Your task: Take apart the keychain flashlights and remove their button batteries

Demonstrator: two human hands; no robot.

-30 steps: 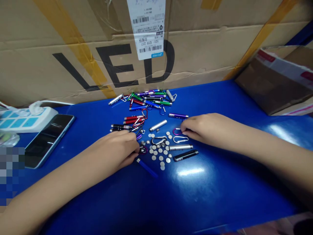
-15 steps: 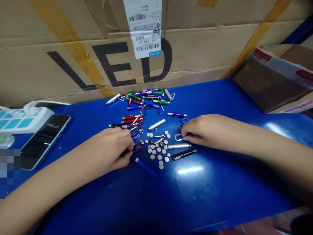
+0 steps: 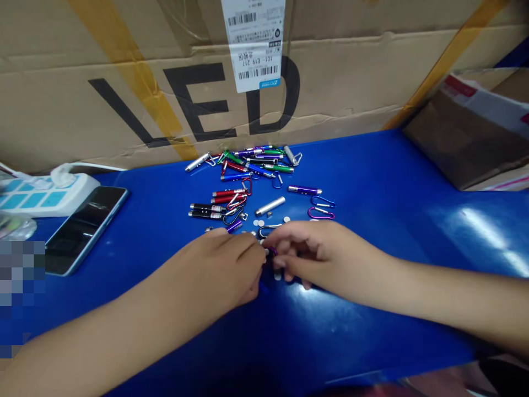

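Observation:
My left hand (image 3: 231,264) is closed at the middle of the blue table, its fingertips mostly hidden. My right hand (image 3: 306,251) meets it there, thumb and fingers pinched near a small purple ring (image 3: 272,251) between the hands; which hand grips the ring is unclear. Behind them lie a silver tube (image 3: 270,205), several small round discs (image 3: 261,223) and a black carabiner (image 3: 266,231), partly covered. Blue (image 3: 323,202) and purple (image 3: 321,214) carabiners rest behind my right hand. Two black penlights (image 3: 206,211) lie behind my left hand, near red ones (image 3: 228,196).
Several coloured penlights with clips (image 3: 256,162) are heaped by a large cardboard box (image 3: 347,71). A phone (image 3: 86,231) and a white power strip (image 3: 78,196) sit at the left. An open carton (image 3: 467,132) stands at the right on the blue table (image 3: 372,182).
Both hands have come together at the middle, over the discs and tubes. The purple ring has moved right with my left hand. The view has shifted slightly.

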